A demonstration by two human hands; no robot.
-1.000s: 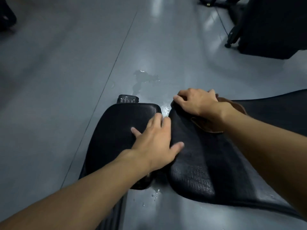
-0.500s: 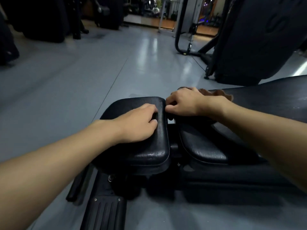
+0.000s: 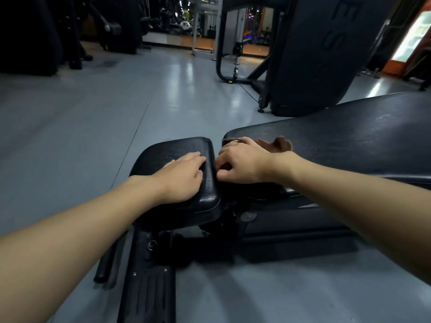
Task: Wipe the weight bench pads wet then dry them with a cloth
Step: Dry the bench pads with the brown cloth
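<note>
The black weight bench has a small seat pad (image 3: 186,148) on the left and a long back pad (image 3: 349,131) running off to the right. My left hand (image 3: 184,178) rests palm down on the seat pad, fingers loosely curled and holding nothing. My right hand (image 3: 240,164) sits at the near end of the back pad, by the gap between the pads, with its fingers closed on a brown cloth (image 3: 277,144). The cloth bunches out behind my knuckles on the back pad; most of it is hidden under the hand.
The bench's black frame and ribbed foot plate (image 3: 149,292) stand on the grey floor (image 3: 81,136) below the pads. A large black gym machine (image 3: 314,54) stands behind the back pad. More dark equipment lines the far left.
The view has dropped lower and tilted up, showing the room beyond. My left hand has curled on the seat pad. My right hand, with the cloth, has slid to the back pad's end at the gap.
</note>
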